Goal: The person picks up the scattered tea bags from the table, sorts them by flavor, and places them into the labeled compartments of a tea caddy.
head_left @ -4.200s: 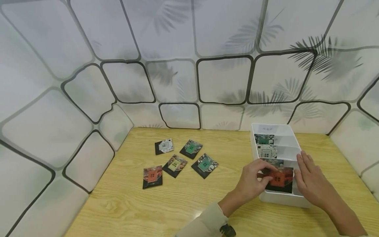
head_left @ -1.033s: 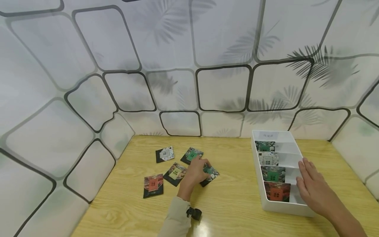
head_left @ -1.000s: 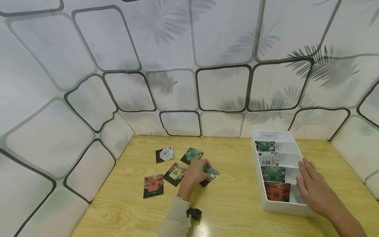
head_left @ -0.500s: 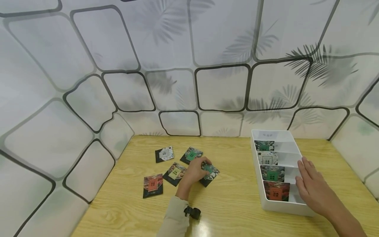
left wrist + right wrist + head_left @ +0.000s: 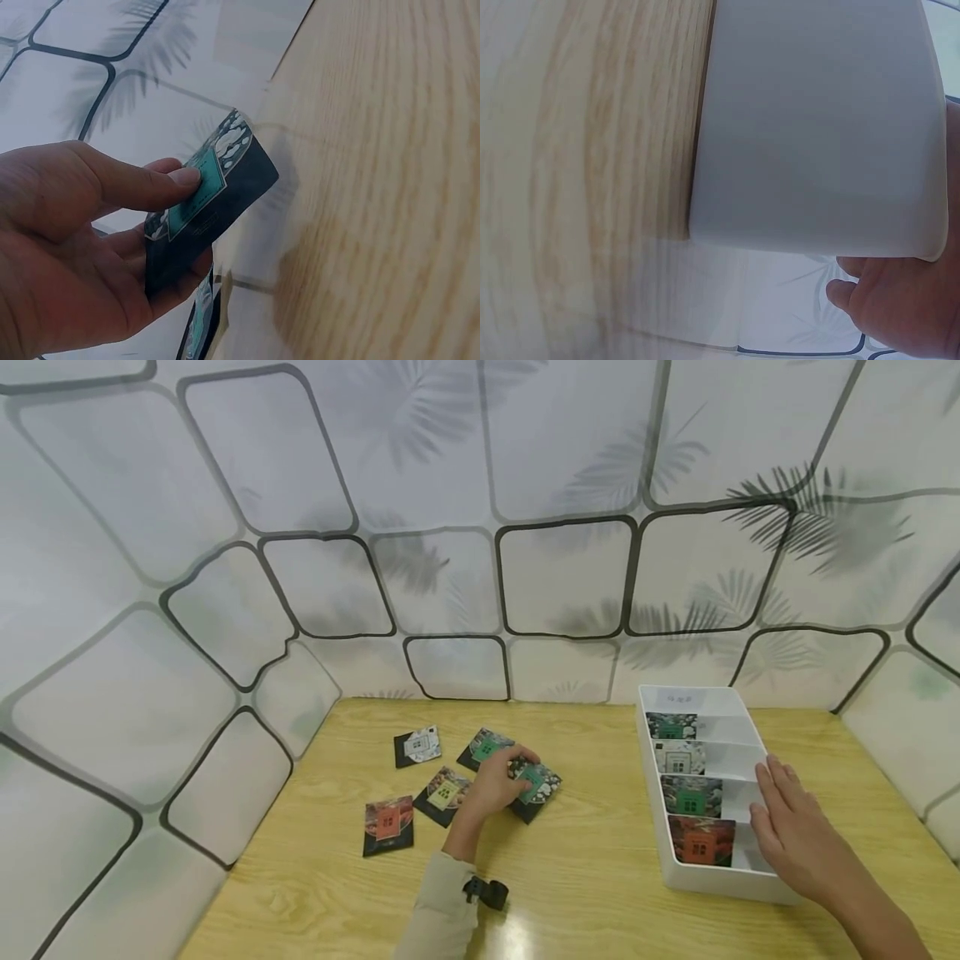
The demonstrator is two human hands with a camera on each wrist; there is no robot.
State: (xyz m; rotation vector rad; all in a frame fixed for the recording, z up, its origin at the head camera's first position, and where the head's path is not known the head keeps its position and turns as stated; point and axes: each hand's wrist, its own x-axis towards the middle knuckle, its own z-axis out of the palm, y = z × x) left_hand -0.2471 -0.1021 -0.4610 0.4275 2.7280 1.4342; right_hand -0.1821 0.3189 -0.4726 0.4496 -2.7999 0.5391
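Observation:
My left hand [image 5: 497, 782] pinches a small flat sachet [image 5: 542, 787] with a teal label and black lower part. In the left wrist view the thumb lies on the label of the sachet [image 5: 202, 206], tilted and lifted off the table. My right hand [image 5: 801, 835] rests with straight fingers against the right side of a white divided box [image 5: 727, 882]. The box holds a red-label sachet [image 5: 702, 842] in front, then a green-label sachet [image 5: 692, 796], a white-label sachet [image 5: 679, 758] and another green one [image 5: 672, 726] at the back.
Left of the box, other sachets lie on the wooden table [image 5: 600, 860]: a white-label one [image 5: 417, 747], a green one [image 5: 483, 747] partly behind my left hand, a yellow one [image 5: 442, 795] and a red one [image 5: 388, 825]. A patterned wall covering [image 5: 562, 577] stands behind.
Earlier, my left hand was at the box with the red-label sachet, which now stands in the front compartment. Since then it has taken hold of the teal-label sachet and lifted it. The right hand stays.

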